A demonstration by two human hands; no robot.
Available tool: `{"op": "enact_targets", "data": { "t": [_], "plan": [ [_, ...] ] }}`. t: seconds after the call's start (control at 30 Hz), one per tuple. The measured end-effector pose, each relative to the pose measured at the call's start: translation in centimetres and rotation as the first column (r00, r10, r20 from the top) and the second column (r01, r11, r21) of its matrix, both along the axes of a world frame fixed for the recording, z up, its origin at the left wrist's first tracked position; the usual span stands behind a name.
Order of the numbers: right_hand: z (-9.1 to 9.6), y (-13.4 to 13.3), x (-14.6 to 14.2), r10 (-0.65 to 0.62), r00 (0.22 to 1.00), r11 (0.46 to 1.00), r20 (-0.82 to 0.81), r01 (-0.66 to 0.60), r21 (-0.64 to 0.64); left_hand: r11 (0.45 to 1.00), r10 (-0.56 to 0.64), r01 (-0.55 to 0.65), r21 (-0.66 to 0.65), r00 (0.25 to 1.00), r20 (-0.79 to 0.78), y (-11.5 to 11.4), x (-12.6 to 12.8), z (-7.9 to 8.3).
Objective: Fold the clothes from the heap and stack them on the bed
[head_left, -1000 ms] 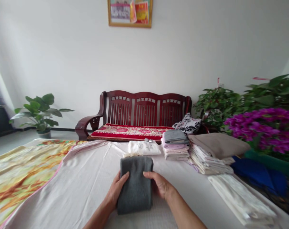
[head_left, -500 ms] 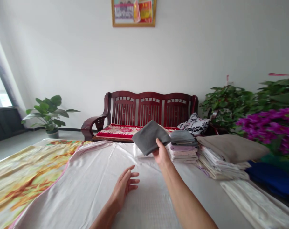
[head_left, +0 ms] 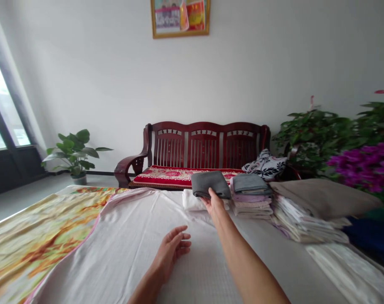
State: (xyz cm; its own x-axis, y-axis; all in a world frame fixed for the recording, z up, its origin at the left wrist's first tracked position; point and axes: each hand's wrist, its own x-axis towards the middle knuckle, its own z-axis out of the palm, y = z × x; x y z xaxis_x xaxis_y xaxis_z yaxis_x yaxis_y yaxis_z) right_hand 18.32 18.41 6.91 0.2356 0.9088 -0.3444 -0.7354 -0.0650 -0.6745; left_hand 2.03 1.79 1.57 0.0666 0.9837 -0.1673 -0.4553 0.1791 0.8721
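Observation:
A folded dark grey cloth [head_left: 209, 182] is gripped at its near edge by my right hand [head_left: 214, 202], thumb on top and fingers underneath. It is held over a folded white cloth [head_left: 190, 200], which shows partly beneath it. Just to the right stands a stack of folded cloths [head_left: 251, 202], grey on top with lilac and pale ones below. My left hand [head_left: 174, 249] hovers over the white sheet [head_left: 125, 236], holding nothing, its fingers apart.
More folded cloths [head_left: 306, 221] lie at the right under a beige-grey cushion-like piece [head_left: 325, 198]. A yellow patterned blanket [head_left: 52, 228] covers the left side. Behind are a wooden bench [head_left: 201, 143], a patterned pillow [head_left: 265, 164] and potted plants [head_left: 74, 152].
My right hand has lowered the grey cloth and tilted it flatter, over the white folded cloth. My left hand stays open nearby. The view has shifted slightly left.

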Motion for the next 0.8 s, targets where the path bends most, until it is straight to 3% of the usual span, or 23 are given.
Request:
{"op": "enact_targets", "data": {
  "t": [0.33, 0.57, 0.7, 0.8],
  "plan": [
    [-1.7, 0.0, 0.6, 0.059, 0.995, 0.990, 0.077, -0.049, -0.129, 1.000, 0.005, -0.005, -0.007, 1.000, 0.025, 0.3, -0.2, -0.7],
    [-1.9, -1.0, 1.4, 0.141, 0.973, 0.986, 0.180, -0.123, -0.110, 1.000, 0.013, -0.013, 0.006, 1.000, 0.018, 0.2, 0.0, -0.6],
    [-2.4, -2.2, 1.7, 0.181, 0.952, 0.982, 0.248, -0.162, -0.093, 0.995, 0.094, -0.092, 0.034, 0.995, -0.044, 0.4, 0.2, -0.9],
    [-3.5, -4.2, 1.7, 0.192, 0.923, 0.981, 0.335, -0.172, -0.090, 0.968, 0.228, -0.203, 0.145, 0.955, -0.187, 1.0, -0.1, -1.7]
  ]
}}
